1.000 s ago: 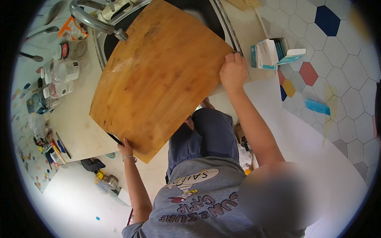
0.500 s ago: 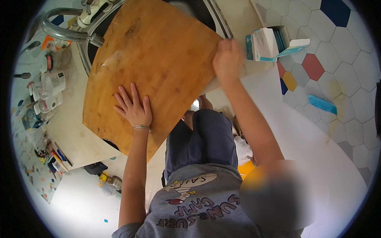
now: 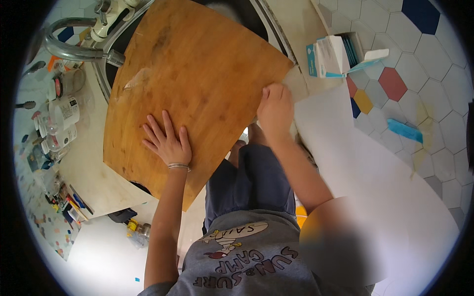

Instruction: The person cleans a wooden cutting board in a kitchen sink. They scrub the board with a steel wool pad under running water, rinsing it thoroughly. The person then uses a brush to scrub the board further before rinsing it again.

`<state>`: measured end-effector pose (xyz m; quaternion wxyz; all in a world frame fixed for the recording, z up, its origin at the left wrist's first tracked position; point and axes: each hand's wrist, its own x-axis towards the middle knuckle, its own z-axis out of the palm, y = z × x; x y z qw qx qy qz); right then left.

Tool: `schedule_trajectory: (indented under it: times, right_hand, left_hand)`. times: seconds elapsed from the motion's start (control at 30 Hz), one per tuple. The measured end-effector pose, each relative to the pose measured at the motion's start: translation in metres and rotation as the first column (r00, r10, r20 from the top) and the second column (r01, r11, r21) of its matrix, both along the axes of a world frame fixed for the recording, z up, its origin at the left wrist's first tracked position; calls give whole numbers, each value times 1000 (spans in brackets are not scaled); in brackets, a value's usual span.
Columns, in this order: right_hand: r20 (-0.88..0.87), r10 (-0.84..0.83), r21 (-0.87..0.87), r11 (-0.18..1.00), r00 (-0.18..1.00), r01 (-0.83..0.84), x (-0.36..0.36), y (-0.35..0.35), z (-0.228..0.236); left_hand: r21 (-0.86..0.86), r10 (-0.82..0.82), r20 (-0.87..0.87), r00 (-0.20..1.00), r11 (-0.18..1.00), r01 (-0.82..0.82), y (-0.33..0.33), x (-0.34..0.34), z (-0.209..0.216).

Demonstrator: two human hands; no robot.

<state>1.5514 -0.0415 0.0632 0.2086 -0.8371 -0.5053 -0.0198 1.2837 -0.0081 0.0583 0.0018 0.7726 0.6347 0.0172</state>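
While atop board, left fingers apart.

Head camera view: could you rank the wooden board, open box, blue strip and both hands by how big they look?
1. Wooden board
2. Open box
3. Left hand and right hand, too alike to rank
4. Blue strip

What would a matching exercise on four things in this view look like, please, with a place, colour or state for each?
Column one:
1. Wooden board
2. Faucet
3. Left hand
4. Box

Column two:
A. Palm down, spread out
B. White and teal, flap open
C. Lying over part of the dark sink
D. Curved, silvery metal

Right pairs: 1-C, 2-D, 3-A, 4-B.
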Motion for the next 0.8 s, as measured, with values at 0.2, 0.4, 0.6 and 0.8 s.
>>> schedule_trajectory:
  times: [0.2,0.4,0.6,0.8]
  right_hand:
    - [175,-13,1,1000,984,13,54,54,8]
    - [209,82,113,988,974,-108,36,48,-1]
    - [88,21,74,997,996,-28,-5,28,10]
    - [146,-139,-11,990,979,142,48,69,14]
  left_hand:
    - [3,-12,25,1000,1000,12,0,0,-2]
    - [3,-13,24,1000,1000,13,2,-1,1]
    - [20,-10,10,1000,1000,9,4,1,1]
    - [-7,-19,-15,1000,1000,19,1,2,5]
